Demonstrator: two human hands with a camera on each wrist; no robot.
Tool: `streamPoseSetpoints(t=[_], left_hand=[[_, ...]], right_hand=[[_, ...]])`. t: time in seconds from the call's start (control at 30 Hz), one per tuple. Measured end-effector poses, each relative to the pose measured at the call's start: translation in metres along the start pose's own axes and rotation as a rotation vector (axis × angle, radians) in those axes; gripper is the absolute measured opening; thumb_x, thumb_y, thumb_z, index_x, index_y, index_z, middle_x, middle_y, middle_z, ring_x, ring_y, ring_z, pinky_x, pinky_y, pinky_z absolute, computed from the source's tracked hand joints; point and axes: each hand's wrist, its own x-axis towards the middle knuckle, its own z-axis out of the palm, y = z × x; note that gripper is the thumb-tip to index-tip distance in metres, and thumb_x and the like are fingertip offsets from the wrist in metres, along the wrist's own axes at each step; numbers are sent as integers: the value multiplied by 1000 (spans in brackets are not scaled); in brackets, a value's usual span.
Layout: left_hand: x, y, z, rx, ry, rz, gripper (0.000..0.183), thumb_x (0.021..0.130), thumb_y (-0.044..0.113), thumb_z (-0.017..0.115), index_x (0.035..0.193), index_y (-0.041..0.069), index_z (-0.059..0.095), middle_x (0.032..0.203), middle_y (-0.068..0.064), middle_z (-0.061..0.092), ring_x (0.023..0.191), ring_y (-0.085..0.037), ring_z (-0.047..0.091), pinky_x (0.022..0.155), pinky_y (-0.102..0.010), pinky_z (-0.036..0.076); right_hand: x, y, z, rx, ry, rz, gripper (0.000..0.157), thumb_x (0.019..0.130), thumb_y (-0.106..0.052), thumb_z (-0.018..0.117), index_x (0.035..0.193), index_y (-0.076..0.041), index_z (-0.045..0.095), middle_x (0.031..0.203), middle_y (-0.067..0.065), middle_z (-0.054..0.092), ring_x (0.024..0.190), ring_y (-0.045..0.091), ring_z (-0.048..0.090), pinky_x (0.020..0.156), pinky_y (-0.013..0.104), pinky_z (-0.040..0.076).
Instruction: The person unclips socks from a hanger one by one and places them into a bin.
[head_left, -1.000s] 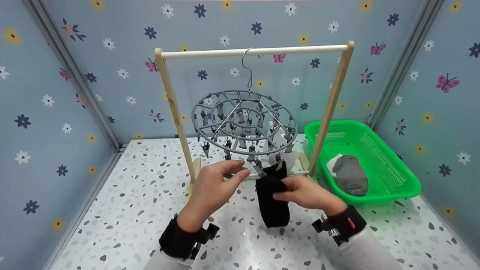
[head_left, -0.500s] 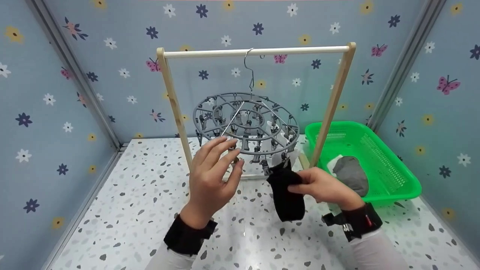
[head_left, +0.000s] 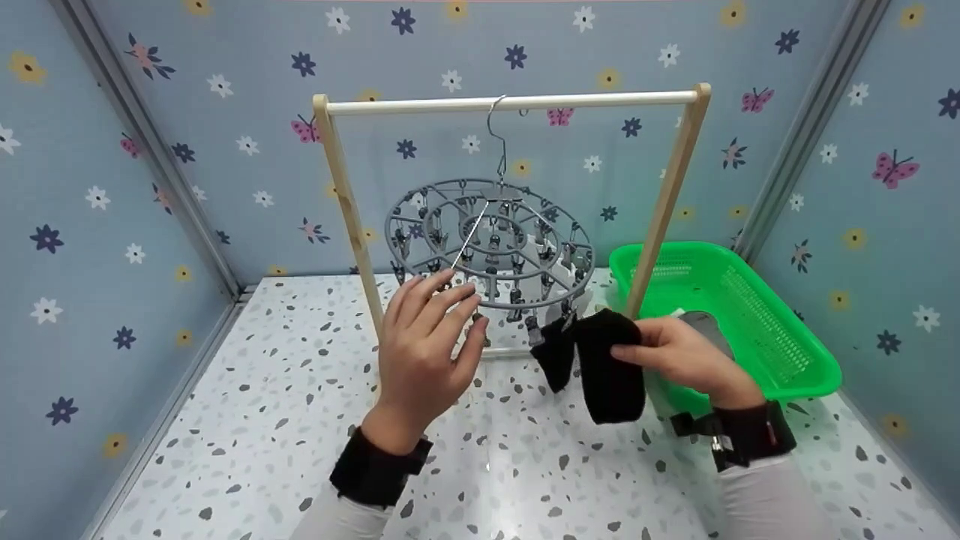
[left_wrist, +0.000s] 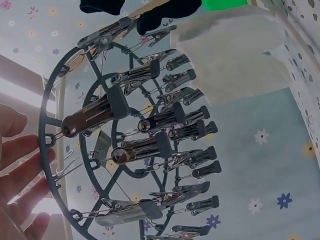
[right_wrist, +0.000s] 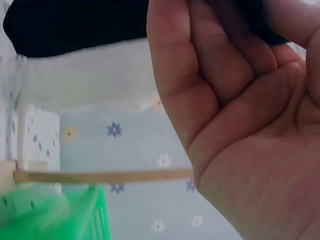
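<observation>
A round grey clip hanger [head_left: 517,305] with several dangling clips [left_wrist: 95,115] hangs by its hook. My left hand [head_left: 427,349] is at its front left rim, fingers fairly straight and spread; in the left wrist view the fingertips lie against the ring. To the right, my right hand [head_left: 686,360] pinches a black sock [head_left: 611,379] between thumb and fingers. Beside it, another black sock [head_left: 555,360] hangs from the hanger's front right edge. A white cloth item [left_wrist: 235,55] hangs farther back. The right wrist view shows the palm, with the held sock partly hidden by fingers.
The hanger's hook sits on the rail [head_left: 600,100] of a wooden stand. At right, a green basket [head_left: 814,360] holds a grey folded item [head_left: 705,330], partly covered by my right hand. Flower-patterned walls enclose the speckled table [head_left: 262,420].
My right hand has moved right with its black sock, away from the hanging one. My left hand rose slightly and spread its fingers at the hanger's rim. The hanger has turned a little.
</observation>
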Motion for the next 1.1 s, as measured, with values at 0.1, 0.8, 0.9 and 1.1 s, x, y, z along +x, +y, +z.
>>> streamPoseSetpoints(t=[0.1,0.8,0.9,1.1], left_hand=[[0,-1,0,-16,12,-21,24,97,14,82,118,2,84,124,-9,82,135,-37,68,122,-58,45],[-1,-5,-2,-2,29,-122,25,99,17,78,116,0,83,122,-14,81,135,-42,66,125,-59,41],[-1,-5,-2,13,20,-135,25,100,18,78,117,0,83,123,-15,81,136,-41,66,124,-60,42],[-1,-7,-2,27,0,-149,26,102,19,77,119,1,83,124,-15,80,137,-40,65,125,-60,41]], right_hand=[[-3,2,-9,82,89,16,25,107,-17,77,122,3,80,112,14,83,111,22,78,97,30,61],[-18,47,-63,-131,681,217,52,115,-46,62,119,5,72,91,-6,68,78,12,64,67,27,53],[-15,60,-63,-303,638,250,51,117,-45,56,107,5,66,86,8,63,77,24,57,68,36,46],[-14,79,-66,-430,501,329,65,118,-41,55,147,17,57,139,44,61,125,60,61,103,70,53]])
